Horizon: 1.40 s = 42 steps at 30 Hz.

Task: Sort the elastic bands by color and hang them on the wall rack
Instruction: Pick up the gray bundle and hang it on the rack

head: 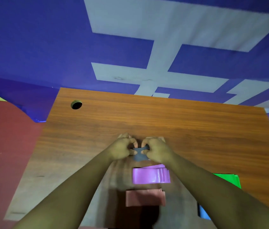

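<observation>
You are at the sorting step, with one band in hand; your left hand [122,148] and right hand [157,150] sit close together over the middle of the wooden table [163,116], fingers curled in, each pinching one end of a dark grey-blue band [139,154] that spans the small gap between them (it looks pulled slightly taut, pinched narrow in the middle); the other bands lie on the table nearer to you: a purple band [150,176] just near of your hands, a pink band [144,197] nearer again, a green band [229,179] off to the right, and a blue band [204,212] at the near right, partly hidden by your forearm; no rack shows in this view, only painted wall [31,38] beyond the far edge, so I judge the next move calls for lifting your gaze to find the rack before you carry the band to it.
</observation>
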Tool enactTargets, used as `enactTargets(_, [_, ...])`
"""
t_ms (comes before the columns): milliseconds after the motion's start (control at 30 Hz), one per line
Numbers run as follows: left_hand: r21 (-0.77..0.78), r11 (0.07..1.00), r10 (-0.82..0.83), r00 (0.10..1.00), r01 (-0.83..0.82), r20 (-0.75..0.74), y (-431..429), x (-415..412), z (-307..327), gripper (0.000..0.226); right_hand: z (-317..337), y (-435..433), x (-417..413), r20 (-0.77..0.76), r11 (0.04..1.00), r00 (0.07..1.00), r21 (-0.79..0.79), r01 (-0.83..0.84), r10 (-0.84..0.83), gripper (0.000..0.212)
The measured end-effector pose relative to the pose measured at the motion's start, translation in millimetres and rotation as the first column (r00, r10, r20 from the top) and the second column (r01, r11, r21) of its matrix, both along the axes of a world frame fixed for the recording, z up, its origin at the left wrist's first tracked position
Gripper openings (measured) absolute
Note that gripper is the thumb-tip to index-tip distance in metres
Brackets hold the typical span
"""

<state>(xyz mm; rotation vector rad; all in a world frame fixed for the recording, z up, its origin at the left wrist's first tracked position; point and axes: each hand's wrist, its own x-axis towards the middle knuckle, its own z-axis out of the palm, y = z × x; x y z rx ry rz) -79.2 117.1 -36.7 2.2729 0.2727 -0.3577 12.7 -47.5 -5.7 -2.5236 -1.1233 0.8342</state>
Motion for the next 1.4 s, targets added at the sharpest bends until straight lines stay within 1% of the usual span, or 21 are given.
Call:
enactTargets(100, [-0.037, 0.999, -0.029, 0.998, 0.031, 0.051, -1, 14, 47, 0.019, 45, -8, 20, -0.067, 0.995, 0.998, 0.096, 0.018, -0.012, 0.009])
enactTargets(167, [-0.107, 0.993, -0.047, 0.996, 0.055, 0.08, -3, 24, 81, 0.019, 81, -14, 33, -0.144, 0.982, 0.989, 0.18, 0.05, -0.024, 0.013])
enactTargets(233, [-0.178, 0.983, -0.01, 0.994, 0.03, 0.109, -10, 34, 119, 0.021, 122, -22, 46, -0.184, 0.973, 0.983, 0.222, 0.07, -0.029, 0.015])
enactTargets(333, [-0.207, 0.978, 0.047, 0.99, -0.018, 0.135, -21, 49, 179, 0.016, 178, -33, 66, -0.237, 0.955, 0.97, 0.275, 0.114, -0.048, 0.011])
enactTargets(400, [-0.193, 0.981, 0.061, 0.981, -0.024, 0.185, -29, 61, 218, 0.011, 216, -43, 79, -0.274, 0.934, 0.959, 0.321, 0.158, -0.068, 0.012])
enactTargets(467, [-0.188, 0.982, 0.053, 0.968, -0.006, 0.245, -35, 72, 255, 0.01, 252, -51, 93, -0.271, 0.913, 0.959, 0.365, 0.184, -0.085, 0.008])
enactTargets(533, [-0.182, 0.983, 0.063, 0.953, -0.009, 0.295, -47, 81, 297, 0.021, 292, -64, 106, -0.279, 0.875, 0.956, 0.436, 0.211, -0.091, 0.006])
enactTargets(633, [-0.151, 0.989, 0.057, 0.92, 0.002, 0.388, -64, 92, 348, 0.04, 343, -81, 122, -0.395, 0.76, 0.915, 0.569, 0.314, -0.083, 0.01])
enactTargets(700, [-0.048, 0.999, 0.01, 0.904, 0.012, 0.427, -78, 96, 377, 0.054, 375, -92, 128, -0.437, 0.701, 0.898, 0.624, 0.346, -0.054, 0.007])
enactTargets(733, [0.006, 1.0, -0.009, 0.895, 0.007, 0.446, -86, 98, 391, 0.055, 390, -98, 130, -0.441, 0.684, 0.897, 0.643, 0.345, -0.037, 0.006])
enactTargets(800, [0.057, 0.998, -0.02, 0.863, -0.011, 0.505, -96, 102, 413, 0.047, 414, -109, 133, -0.455, 0.657, 0.89, 0.664, 0.357, -0.023, 0.013])
enactTargets(867, [0.088, 0.995, -0.012, 0.837, -0.044, 0.547, -106, 104, 435, 0.039, 431, -121, 137, -0.52, 0.615, 0.854, 0.672, 0.412, -0.004, 0.026])
enactTargets(900, [0.099, 0.993, -0.005, 0.833, -0.06, 0.553, -111, 106, 444, 0.036, 438, -128, 139, -0.565, 0.586, 0.825, 0.672, 0.452, 0.012, 0.027])
enactTargets(967, [0.077, 0.994, 0.019, 0.82, -0.076, 0.572, -120, 108, 458, 0.034, 447, -139, 141, -0.621, 0.558, 0.784, 0.659, 0.504, 0.024, 0.019])
enactTargets(1067, [-0.041, 0.997, 0.077, 0.771, -0.066, 0.632, -139, 112, 477, 0.035, 457, -155, 148, -0.618, 0.586, 0.786, 0.639, 0.498, 0.006, 0.006])
enactTargets(1133, [-0.1, 0.993, 0.11, 0.747, -0.058, 0.656, -148, 117, 489, 0.038, 463, -164, 151, -0.557, 0.629, 0.83, 0.644, 0.436, -0.005, 0.005])
enactTargets(1200, [-0.11, 0.992, 0.117, 0.732, -0.058, 0.671, -157, 124, 499, 0.039, 471, -174, 153, -0.504, 0.631, 0.864, 0.675, 0.383, 0.015, 0.018])
enactTargets(1300, [-0.084, 0.994, 0.111, 0.715, -0.073, 0.691, -169, 134, 510, 0.041, 482, -186, 151, -0.482, 0.57, 0.861, 0.758, 0.317, 0.162, 0.034])
enactTargets(1333, [-0.077, 0.994, 0.108, 0.706, -0.075, 0.7, -174, 137, 514, 0.042, 485, -190, 149, -0.429, 0.565, 0.886, 0.781, 0.265, 0.177, 0.042])
enactTargets(1400, [-0.068, 0.995, 0.104, 0.695, -0.079, 0.712, -180, 143, 521, 0.043, 489, -195, 146, -0.248, 0.596, 0.961, 0.792, 0.129, 0.122, 0.056])
